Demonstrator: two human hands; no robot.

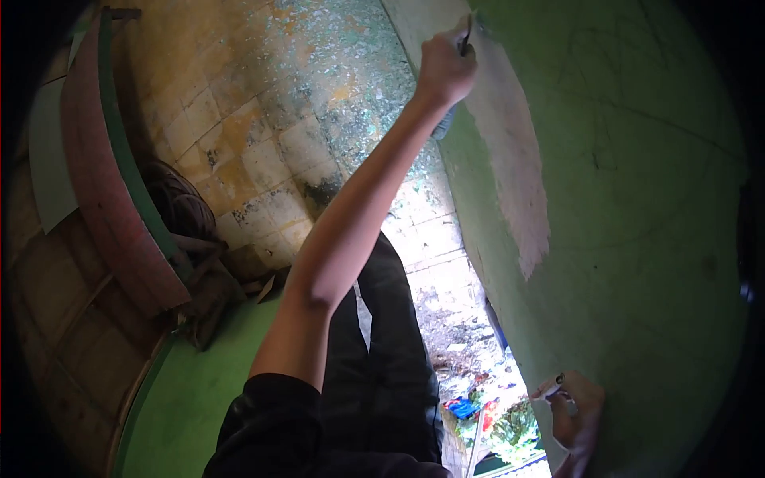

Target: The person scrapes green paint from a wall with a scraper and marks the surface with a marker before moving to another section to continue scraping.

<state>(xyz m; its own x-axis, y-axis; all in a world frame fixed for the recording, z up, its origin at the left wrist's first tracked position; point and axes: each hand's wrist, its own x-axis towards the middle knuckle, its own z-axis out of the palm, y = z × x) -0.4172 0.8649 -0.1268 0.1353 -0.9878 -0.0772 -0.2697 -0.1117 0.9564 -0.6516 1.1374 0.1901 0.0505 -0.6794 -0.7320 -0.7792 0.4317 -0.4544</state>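
Nearest, I have dark trousers (382, 358) and a dark sleeve (267, 414) low in my view, with a green surface (203, 390) to the near left. At the near right, my right hand (578, 414) is by the wall's edge, fingers curled round a small pale object (550, 387); I cannot tell what it is. Between that hand and the trousers lie blue scraps (462, 409) and red ones, beside green leaves (516, 430) in hard daylight.

Farther off, the green wall (637, 239) fills the right side. It is dull and scratched with thin dark lines, and a long pale patch (514, 151) runs down it, pinkish-white, ragged along its right side and narrowing to a jagged near end. At the patch's far end, my left hand (448, 68) is clenched round a thin, dark tool (467, 36); its tip is too blurred for me to read.

Left of it, the tiled floor (267, 159) is stained yellow and speckled with pale green flakes. A curved red and green panel (119, 175) stands at the left.
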